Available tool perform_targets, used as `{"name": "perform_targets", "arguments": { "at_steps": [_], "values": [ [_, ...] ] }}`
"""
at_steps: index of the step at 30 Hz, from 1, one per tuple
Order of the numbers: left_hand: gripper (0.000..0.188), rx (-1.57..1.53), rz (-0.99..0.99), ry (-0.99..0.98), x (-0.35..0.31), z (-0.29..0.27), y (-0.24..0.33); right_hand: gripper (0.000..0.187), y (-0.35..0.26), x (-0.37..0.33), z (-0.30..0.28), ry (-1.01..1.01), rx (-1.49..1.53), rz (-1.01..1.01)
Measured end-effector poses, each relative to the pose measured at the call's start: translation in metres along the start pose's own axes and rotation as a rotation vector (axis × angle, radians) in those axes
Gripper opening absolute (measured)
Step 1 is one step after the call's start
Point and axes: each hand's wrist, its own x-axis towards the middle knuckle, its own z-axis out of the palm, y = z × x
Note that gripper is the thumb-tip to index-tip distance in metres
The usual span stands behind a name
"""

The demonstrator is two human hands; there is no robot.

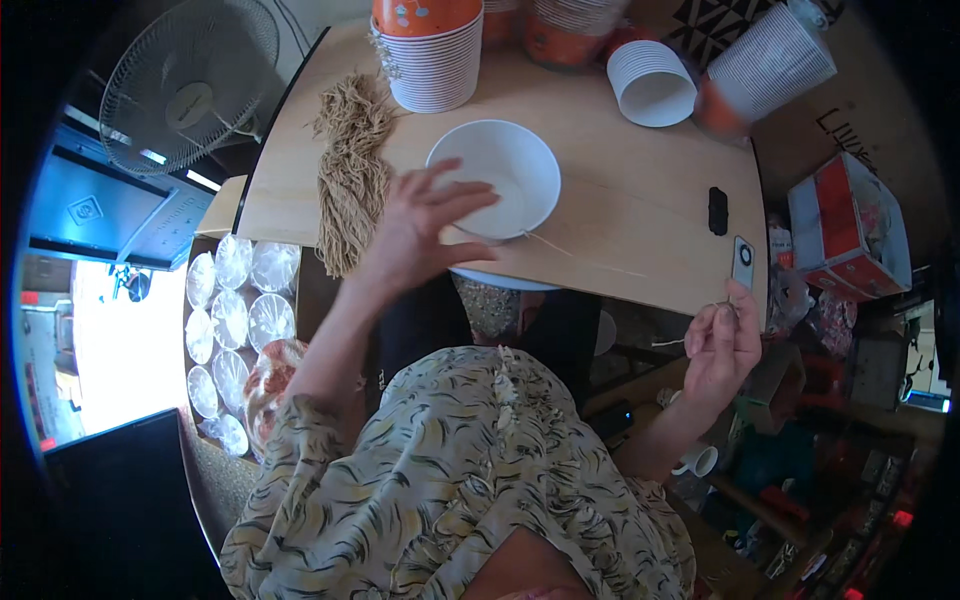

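Observation:
A white round paper tub (530,165) stands at the table's near edge, its mouth facing me. Over its left side hovers my left hand (425,215), fingers spread and nothing gripped; whether a fingertip touches the rim I cannot tell. A thin beige string (560,245) runs from the tub's near rim to the right across the tabletop. Off the table's right corner, my right hand (722,350) is closed in a pinch, with a short pale string end (667,344) sticking out from its fingers. Left of the tub lies a loose bundle of beige strings (352,165).
Stacked tubs (430,70) stand at the back, with another tub stack (765,75) leaning at far right. A phone (742,262) and a small black object (717,210) lie near the right edge. A box of wrapped round packs (230,320) sits lower left, below a fan (190,100).

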Motion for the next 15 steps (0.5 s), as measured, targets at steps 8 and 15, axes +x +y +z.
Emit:
{"name": "perform_targets", "arguments": {
  "at_steps": [8,15],
  "values": [
    [0.03,0.083,-0.057,-0.001,0.002,0.003,-0.021,0.046,0.039,-0.003,-0.001,-0.156,0.361,0.086],
    [0.022,-0.519,-0.157,0.133,0.018,0.055,0.037,0.057,0.079,0.008,0.067,-0.231,0.612,0.226]
  ]
}}
